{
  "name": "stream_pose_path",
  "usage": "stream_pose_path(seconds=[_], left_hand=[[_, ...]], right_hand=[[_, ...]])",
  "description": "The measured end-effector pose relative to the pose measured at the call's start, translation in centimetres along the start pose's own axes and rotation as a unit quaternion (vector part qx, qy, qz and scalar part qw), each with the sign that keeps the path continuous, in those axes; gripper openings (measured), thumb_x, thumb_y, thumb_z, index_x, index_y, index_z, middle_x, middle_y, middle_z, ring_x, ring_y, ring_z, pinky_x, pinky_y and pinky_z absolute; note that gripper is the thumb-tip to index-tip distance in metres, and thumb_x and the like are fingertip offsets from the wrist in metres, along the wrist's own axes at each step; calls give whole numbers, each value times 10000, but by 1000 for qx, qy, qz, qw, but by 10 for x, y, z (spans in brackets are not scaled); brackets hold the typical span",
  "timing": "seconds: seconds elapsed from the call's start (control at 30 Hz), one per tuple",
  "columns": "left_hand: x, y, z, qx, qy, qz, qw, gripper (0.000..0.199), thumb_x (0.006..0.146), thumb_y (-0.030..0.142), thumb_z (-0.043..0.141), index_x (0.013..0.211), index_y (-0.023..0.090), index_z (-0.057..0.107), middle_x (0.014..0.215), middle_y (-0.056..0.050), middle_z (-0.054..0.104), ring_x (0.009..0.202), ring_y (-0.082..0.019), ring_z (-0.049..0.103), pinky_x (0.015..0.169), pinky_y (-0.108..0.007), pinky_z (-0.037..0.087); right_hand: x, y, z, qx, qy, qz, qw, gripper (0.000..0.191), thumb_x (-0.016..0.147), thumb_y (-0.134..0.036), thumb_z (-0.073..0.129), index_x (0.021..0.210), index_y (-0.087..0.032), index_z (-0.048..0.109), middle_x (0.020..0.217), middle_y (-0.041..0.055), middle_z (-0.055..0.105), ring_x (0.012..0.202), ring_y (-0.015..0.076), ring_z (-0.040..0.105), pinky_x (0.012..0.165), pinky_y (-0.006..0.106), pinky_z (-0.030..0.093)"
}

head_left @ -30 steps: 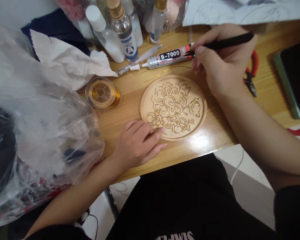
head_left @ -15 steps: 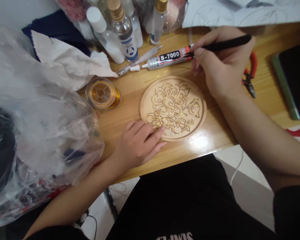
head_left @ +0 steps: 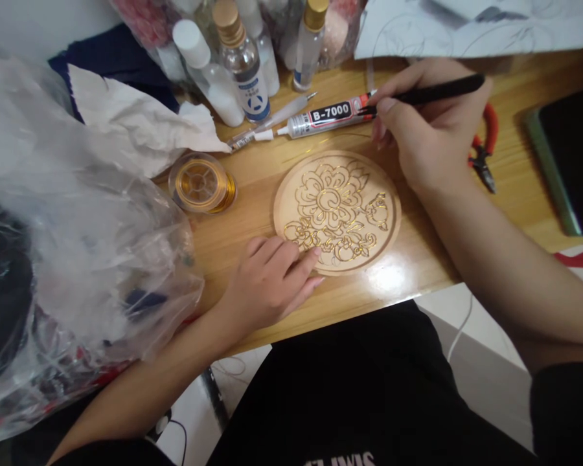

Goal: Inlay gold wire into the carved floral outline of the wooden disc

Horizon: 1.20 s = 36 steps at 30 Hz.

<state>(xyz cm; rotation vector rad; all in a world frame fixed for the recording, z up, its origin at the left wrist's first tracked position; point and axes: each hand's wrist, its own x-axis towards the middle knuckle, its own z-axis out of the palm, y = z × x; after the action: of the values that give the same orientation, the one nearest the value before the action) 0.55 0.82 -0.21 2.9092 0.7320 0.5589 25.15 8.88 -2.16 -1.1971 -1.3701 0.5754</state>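
A round wooden plate point(head_left: 337, 268) with a flower design outlined in gold wire lies on the wooden table. My left hand point(head_left: 272, 278) rests at its lower left edge, fingers apart, a fingertip touching the plate. Above the plate's right side, my right hand point(head_left: 422, 123) is closed around black tweezers point(head_left: 442, 89). The tweezers' tips are over the red end of a B-7000 glue tube point(head_left: 330, 114). A thin gold wire lies between the tube and the plate. To the plate's left stands a spool of gold wire point(head_left: 201, 184).
Bottles point(head_left: 247, 77) stand at the back, beside crumpled white paper point(head_left: 140, 123). A big clear plastic bag point(head_left: 102, 246) fills the left. Red-handled pliers point(head_left: 483, 152) and a dark phone point(head_left: 576, 155) lie at the right. A drawing sheet point(head_left: 476, 32) is at the back right.
The whole view has shifted very slightly. Both hands keep nearly the same places, with the tweezers still in my right hand.
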Motion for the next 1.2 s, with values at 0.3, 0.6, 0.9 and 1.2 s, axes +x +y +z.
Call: stream_pose_path(seconds=[0.3,0.6,0.9,1.2], left_hand=[[-3,-1,1,-23,36,0,999,228,926,240,521,1102,125,607,722,-20,578,686,-164,531,640,-317,421],[-3,1,-2,-31,1,29,999,200,916,270,539,1017,127,635,715,-12,620,667,-157,546,636,-325,425],[-3,4,-4,19,27,83,996,270,893,263,582,1076,67,611,739,-30,638,665,-164,553,595,-325,432],[-2,7,-3,82,133,168,973,90,834,179,622,799,97,639,613,-1,568,549,-124,486,524,-278,343]], right_hand=[[1,2,-1,34,9,-21,999,144,755,-27,588,738,-140,677,544,-42,569,469,51,513,462,215,383],[1,3,0,8,11,-18,1000,126,767,-26,585,742,-129,654,551,-62,557,470,28,512,468,176,375],[-2,-2,-2,2,-1,6,1000,79,779,-128,597,770,-189,646,568,-43,569,478,72,508,473,232,390],[0,-22,-10,4,-16,92,996,98,706,-250,622,785,-220,573,760,12,641,704,169,623,684,345,516]])
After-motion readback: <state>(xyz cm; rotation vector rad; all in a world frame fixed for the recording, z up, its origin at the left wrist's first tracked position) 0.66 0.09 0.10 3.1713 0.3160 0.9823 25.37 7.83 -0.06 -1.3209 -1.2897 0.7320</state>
